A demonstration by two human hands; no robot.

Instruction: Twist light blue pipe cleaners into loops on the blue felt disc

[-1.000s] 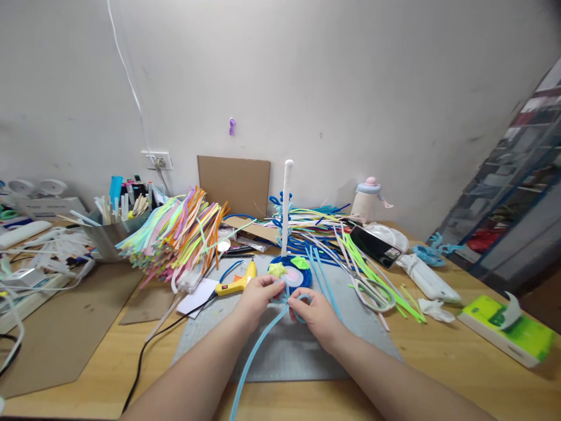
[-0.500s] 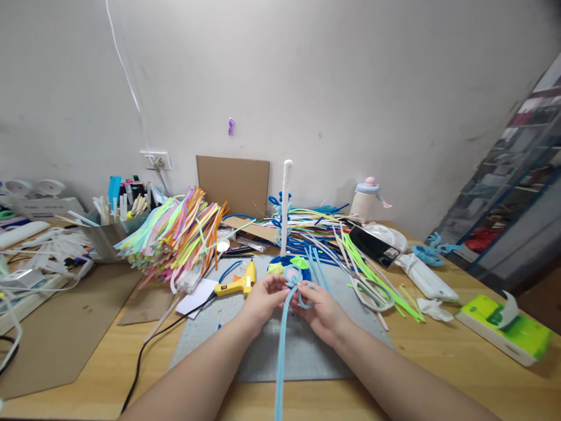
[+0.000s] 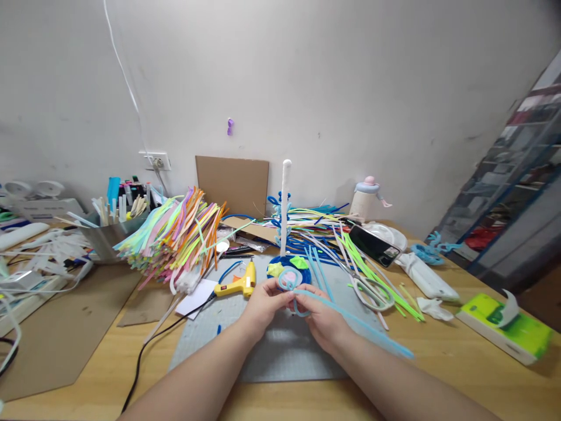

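My left hand (image 3: 262, 306) and my right hand (image 3: 322, 318) meet over a grey cutting mat (image 3: 272, 351), both pinching one light blue pipe cleaner (image 3: 350, 318). Near my fingers it is bent into small loops (image 3: 287, 280); its long free end runs out to the right over my right wrist. Just behind the hands stands a blue round base (image 3: 290, 270) with yellow, green and pink bits and an upright white stick (image 3: 285, 204).
A yellow glue gun (image 3: 239, 285) with a black cord lies left of the hands. A pile of coloured pipe cleaners (image 3: 175, 237) is at the left, more strands, scissors (image 3: 370, 291) and a phone (image 3: 374, 245) at the right. A green tissue pack (image 3: 504, 328) sits far right.
The pipe cleaner's long free end has swung from pointing down toward me to lying out to the right. A second loop has formed at my fingers, and the hands have drawn closer together.
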